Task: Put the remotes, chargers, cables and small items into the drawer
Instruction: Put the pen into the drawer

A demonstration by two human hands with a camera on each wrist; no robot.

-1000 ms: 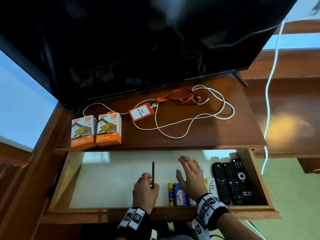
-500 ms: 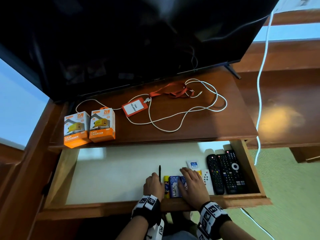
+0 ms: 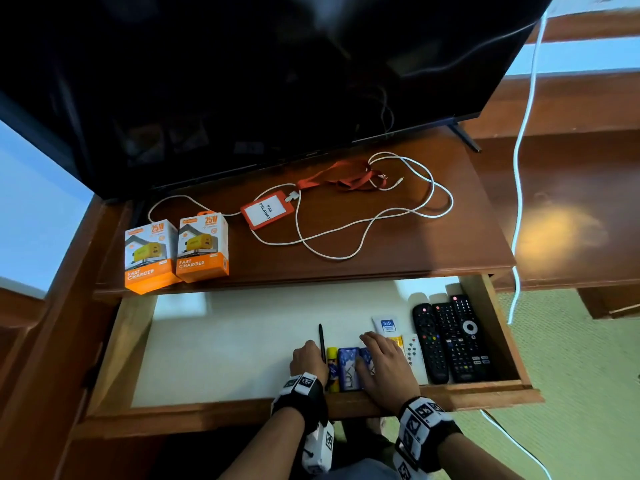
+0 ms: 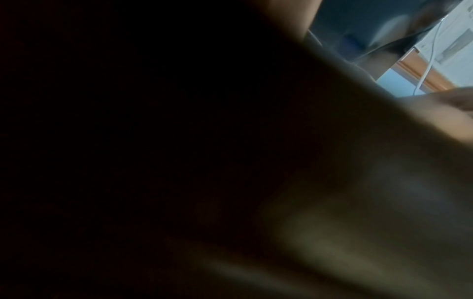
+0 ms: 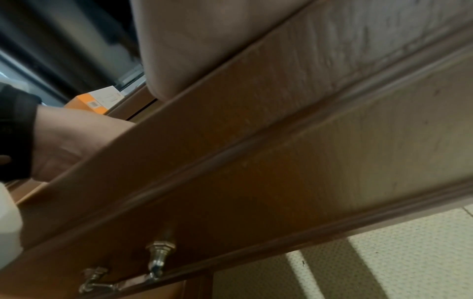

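In the open drawer (image 3: pixel 114 358) lie three black remotes (image 3: pixel 450 337) side by side at the right, one small white remote (image 3: pixel 414 355) beside them, two blue packs (image 3: pixel 347 368), one yellow tube (image 3: pixel 332 367) and one white sachet (image 3: pixel 385 324). The left hand (image 3: pixel 308 360) grips one black pen (image 3: pixel 321 341); the right hand (image 3: pixel 384 367) rests flat, fingers straight, on the packs. On the tabletop (image 3: pixel 398 251) stand two charger boxes (image 3: pixel 176 252), with one white cable (image 3: pixel 363 223) and one red lanyard badge (image 3: pixel 268 209).

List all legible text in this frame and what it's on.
"25W", "FAST CHARGER": left orange-and-white charger box
"25W", "FAST CHARGER": right orange-and-white charger box
"PAS PELAWAT": red badge holder's white card
"Safi": small white sachet in the drawer
Black remotes' buttons, blue packs: unreadable.
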